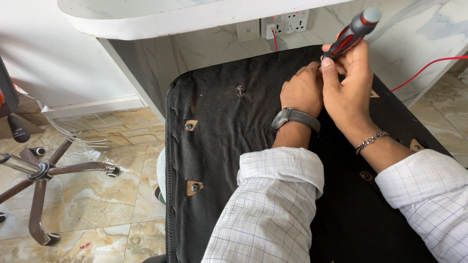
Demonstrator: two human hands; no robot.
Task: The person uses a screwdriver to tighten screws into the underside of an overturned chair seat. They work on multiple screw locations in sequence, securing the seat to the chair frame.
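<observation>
The right hand gripped a red-and-black screwdriver at the far right of the upturned black seat; the left hand, curled shut, pressed beside it.

Red-and-black screwdriver, handle tilted up and away, gripped in the right hand; black fabric-covered seat underside lies flat beneath both hands.

R hand grips screwdriver; L hand touching, on seat underside.
</observation>
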